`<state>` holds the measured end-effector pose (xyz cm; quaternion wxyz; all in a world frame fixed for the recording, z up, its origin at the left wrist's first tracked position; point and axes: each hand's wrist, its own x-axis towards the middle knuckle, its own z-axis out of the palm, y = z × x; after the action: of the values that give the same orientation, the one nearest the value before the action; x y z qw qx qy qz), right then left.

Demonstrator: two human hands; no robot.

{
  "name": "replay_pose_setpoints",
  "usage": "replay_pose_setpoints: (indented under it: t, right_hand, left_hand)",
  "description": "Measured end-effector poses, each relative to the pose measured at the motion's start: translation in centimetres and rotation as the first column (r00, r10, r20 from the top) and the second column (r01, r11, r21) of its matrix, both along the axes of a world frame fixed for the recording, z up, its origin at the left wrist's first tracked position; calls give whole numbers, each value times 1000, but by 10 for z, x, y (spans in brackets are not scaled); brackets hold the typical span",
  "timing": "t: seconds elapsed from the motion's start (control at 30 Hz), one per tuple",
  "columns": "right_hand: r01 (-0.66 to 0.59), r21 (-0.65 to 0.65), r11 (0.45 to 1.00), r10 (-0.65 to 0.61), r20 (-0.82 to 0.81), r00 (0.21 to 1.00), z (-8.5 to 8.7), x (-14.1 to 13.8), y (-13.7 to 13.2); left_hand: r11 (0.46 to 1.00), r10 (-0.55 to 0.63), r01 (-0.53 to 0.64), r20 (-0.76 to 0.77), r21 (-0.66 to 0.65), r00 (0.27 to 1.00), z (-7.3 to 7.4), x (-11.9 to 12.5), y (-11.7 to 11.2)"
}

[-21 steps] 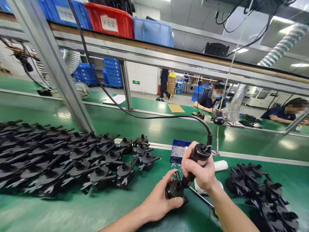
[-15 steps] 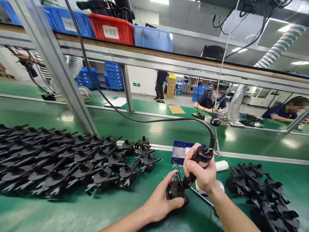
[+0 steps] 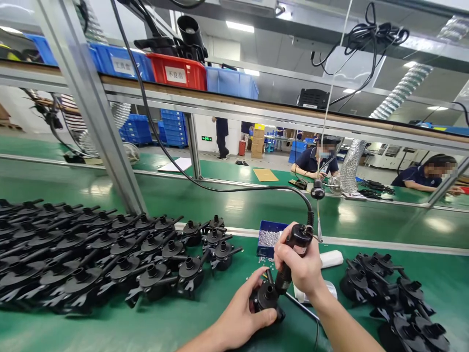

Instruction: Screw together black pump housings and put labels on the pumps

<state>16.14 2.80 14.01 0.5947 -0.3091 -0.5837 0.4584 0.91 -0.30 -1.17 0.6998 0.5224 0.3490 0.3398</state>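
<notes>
My left hand (image 3: 240, 310) is wrapped round a round black plastic housing (image 3: 266, 297) with a short spout on top, holding it on the green bench. In my right hand (image 3: 302, 261) is a black corded electric screwdriver (image 3: 298, 239), gripped nearly upright. Its lower end is at the right side of the housing; the tip is hidden behind it. Just behind my hands stands a blue bin (image 3: 266, 239) of small silvery screws, several of them spilled in front. A metal rod (image 3: 302, 307) and a white roll (image 3: 331, 259) lie beside my right hand.
Rows of similar black housings (image 3: 84, 278) cover the left of the bench, and a smaller pile (image 3: 395, 298) is at right. The screwdriver's cable (image 3: 227, 189) hangs across the front. A metal post (image 3: 95, 112) rises at left. Co-workers sit beyond the frame.
The view has shifted slightly, showing more of the upper shelf. Both hands keep their grips; the screwdriver stands a little more upright at the housing. A person in the background has moved left.
</notes>
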Motion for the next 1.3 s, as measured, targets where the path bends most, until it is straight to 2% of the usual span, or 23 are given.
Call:
replay_pose_setpoints:
  t: [0.1, 0.17, 0.27, 0.37, 0.57, 0.73, 0.87, 1.0, 1.13, 1.3]
  right_hand:
    - [27, 29, 999, -27, 0, 1000, 4, 8, -3]
    - [12, 68, 998, -10, -20, 1000, 8, 14, -8]
    - [-88, 76, 993, 94, -73, 993, 11, 19, -16]
    - [-188, 47, 981, 193, -116, 974, 8, 16, -20]
    - [-208, 8, 978, 208, -87, 974, -4, 5, -15]
    - [-221, 8, 975, 221, -16, 975, -8, -5, -21]
    - [-96, 46, 994, 90, 115, 989, -9, -11, -25]
    - [-91, 28, 995, 88, 104, 991, -10, -10, -27]
    - [-44, 40, 998, 39, 135, 990, -9, -11, -31]
    - [-54, 37, 998, 48, 141, 989, -4, -16, -34]
  left_hand:
    - [1000, 3, -3, -19, 31, 1000, 2, -3, 1]
    - [996, 29, -20, -100, 88, 995, 3, -11, 2]
    - [981, 33, 16, -247, 193, 968, 4, -25, 6]
    - [962, -1, 81, -292, 261, 956, 5, -33, 9]
    - [937, 65, 37, -276, 347, 959, 15, -18, 8]
    - [937, 100, -17, -220, 349, 970, 18, -14, 7]
    - [955, 89, -25, -207, 295, 974, 17, -16, 6]
    - [962, 107, -46, -218, 268, 970, 17, -16, 4]
    - [955, 109, -46, -203, 293, 973, 14, -16, 2]
    - [953, 103, -45, -181, 300, 978, 12, -12, 0]
